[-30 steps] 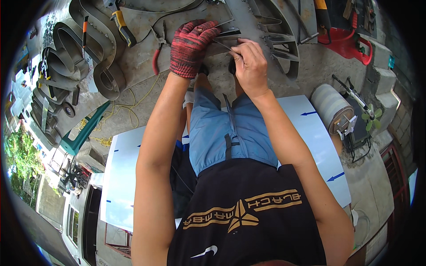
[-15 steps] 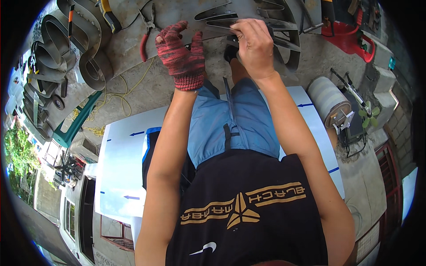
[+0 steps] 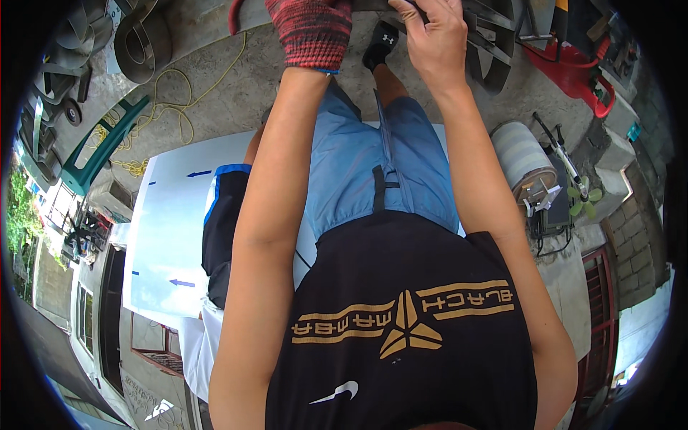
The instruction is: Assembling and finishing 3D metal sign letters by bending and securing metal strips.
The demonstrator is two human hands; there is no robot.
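My left hand (image 3: 309, 34), in a red and black knit glove, reaches to the top edge of the view. Its fingers are cut off there. My right hand (image 3: 436, 46) is bare and also at the top edge, a short way right of the glove. Its thumb and bent fingers show in part, drawn in as in a grip. What they hold, if anything, is out of view. Just right of this hand are bent flat metal strips (image 3: 494, 72), grey and curved, on the work surface. The tip of a red handle (image 3: 234, 16) shows left of the glove.
Coiled metal strips (image 3: 143, 46) lie at the far left. Below them are a yellow cord (image 3: 188, 107) and a green plastic frame (image 3: 107, 143). On the right are a red plastic item (image 3: 573, 79), a striped drum (image 3: 522, 154) and a small fan (image 3: 586, 195). Behind me is a white-blue sheet (image 3: 165, 236).
The view has shifted, so both hands now sit higher, at the top edge, and the work surface is mostly out of view. Earlier the right hand pinched a bent metal strip; the gloved fingers were spread.
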